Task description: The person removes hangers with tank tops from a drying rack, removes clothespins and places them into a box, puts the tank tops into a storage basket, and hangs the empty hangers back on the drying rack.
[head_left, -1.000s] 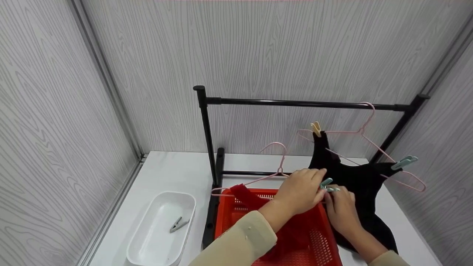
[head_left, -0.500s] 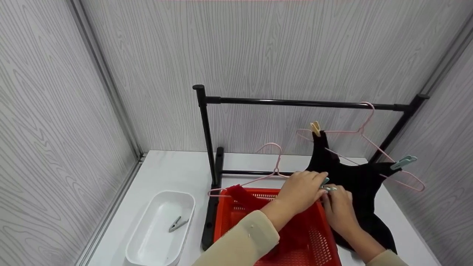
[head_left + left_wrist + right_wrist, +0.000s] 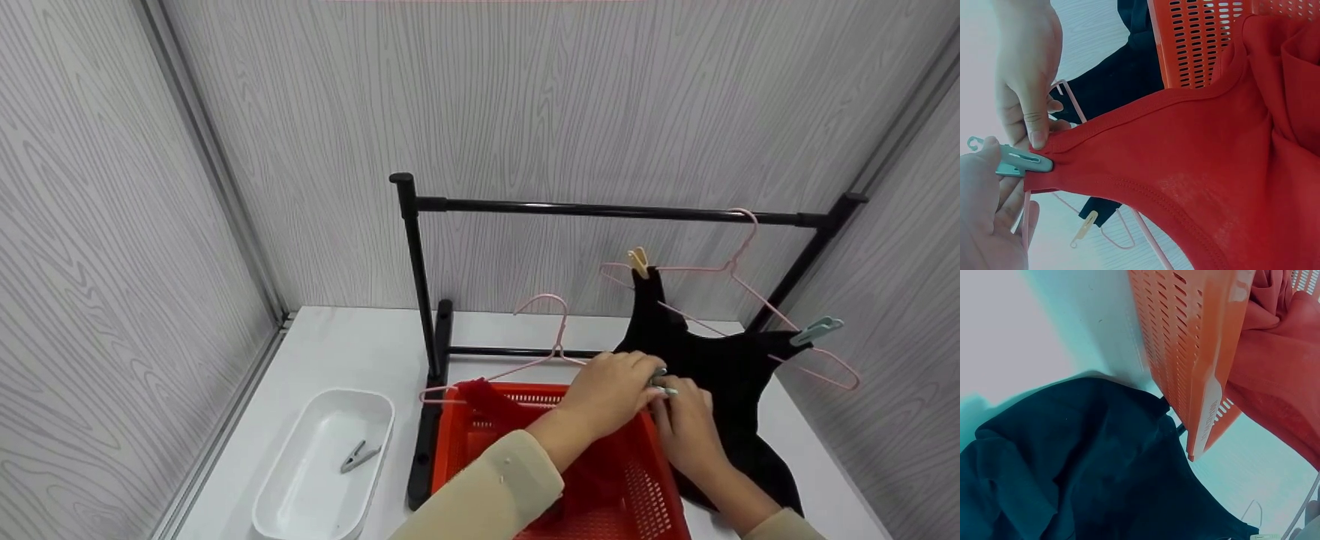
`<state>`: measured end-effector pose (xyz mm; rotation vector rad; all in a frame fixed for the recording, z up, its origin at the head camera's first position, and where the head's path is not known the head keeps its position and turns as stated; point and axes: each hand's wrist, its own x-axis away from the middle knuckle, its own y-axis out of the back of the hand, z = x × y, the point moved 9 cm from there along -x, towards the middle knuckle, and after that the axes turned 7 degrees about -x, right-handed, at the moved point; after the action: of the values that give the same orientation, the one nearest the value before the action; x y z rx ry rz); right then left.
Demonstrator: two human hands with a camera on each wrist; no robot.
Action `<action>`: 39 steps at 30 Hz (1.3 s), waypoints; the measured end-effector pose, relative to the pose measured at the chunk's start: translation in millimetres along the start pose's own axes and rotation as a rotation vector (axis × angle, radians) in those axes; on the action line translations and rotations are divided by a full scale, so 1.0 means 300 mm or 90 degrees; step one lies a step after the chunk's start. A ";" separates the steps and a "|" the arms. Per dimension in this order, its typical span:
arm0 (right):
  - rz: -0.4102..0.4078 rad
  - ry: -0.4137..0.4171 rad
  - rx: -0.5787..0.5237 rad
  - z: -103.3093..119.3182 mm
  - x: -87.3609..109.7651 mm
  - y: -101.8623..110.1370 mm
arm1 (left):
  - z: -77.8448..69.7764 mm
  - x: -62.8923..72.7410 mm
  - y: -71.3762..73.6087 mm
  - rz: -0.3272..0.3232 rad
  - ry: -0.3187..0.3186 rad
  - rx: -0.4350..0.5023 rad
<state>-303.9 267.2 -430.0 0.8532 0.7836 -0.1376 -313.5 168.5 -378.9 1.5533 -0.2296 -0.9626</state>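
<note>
My left hand point(image 3: 606, 394) pinches a teal clothespin point(image 3: 1027, 160) at the end of a strap of a red sleeveless top point(image 3: 1185, 152). The pin's tip overlaps the strap in the left wrist view. Thumb on top, my right hand point(image 3: 691, 426) pinches the same strap beside the pin. A pink hanger point(image 3: 561, 330) runs under this strap, and its left arm passes by the top's other strap point(image 3: 487, 399). Most of the red top lies in the red basket point(image 3: 671, 517). My hands hide much of the pin in the head view.
A black sleeveless top point(image 3: 720, 375) hangs from another pink hanger point(image 3: 742, 274) on the black rack point(image 3: 570, 208), with a yellow clothespin point(image 3: 638, 262) and a teal one point(image 3: 817, 330) on its straps. At left, a white tray point(image 3: 274, 487) holds a grey clothespin point(image 3: 358, 456).
The free hanger's hook and the red strap at left have shifted slightly left. Less of the teal clothespin shows between my hands. Both hands keep nearly the same place.
</note>
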 end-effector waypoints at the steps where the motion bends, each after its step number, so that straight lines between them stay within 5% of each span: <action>1: 0.001 -0.001 0.001 -0.002 0.002 -0.001 | 0.002 0.000 0.000 -0.003 0.002 0.013; 25: -0.020 0.024 -0.008 0.009 0.007 -0.003 | 0.035 0.043 0.055 -0.117 0.006 0.206; 31: -0.003 0.003 -0.011 -0.002 0.011 -0.005 | 0.081 0.092 0.062 -0.098 0.025 0.283; 39: -0.006 -0.004 -0.010 -0.011 0.012 0.007 | 0.129 0.157 0.058 -0.073 0.023 0.274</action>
<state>-302.2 271.7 -432.5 0.8333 0.7823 -0.1427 -303.6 105.9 -380.9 1.9933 -0.3422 -1.0186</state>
